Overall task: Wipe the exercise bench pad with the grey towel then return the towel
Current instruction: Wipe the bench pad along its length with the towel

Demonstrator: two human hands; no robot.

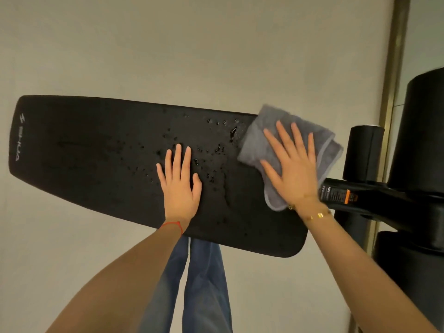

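On bench pad [96, 145]: grey towel [288, 145] under flat R hand [292, 167], L hand [180, 186] flat, empty.

Plain beige floor [192, 44], brass-coloured strip [394, 68].

- The left hand [179, 186] lies flat, palm down, fingers spread and pointing forward, forearm bare and extended.
- The right hand [292, 167] presses flat, fingers splayed, wrist angled inward.
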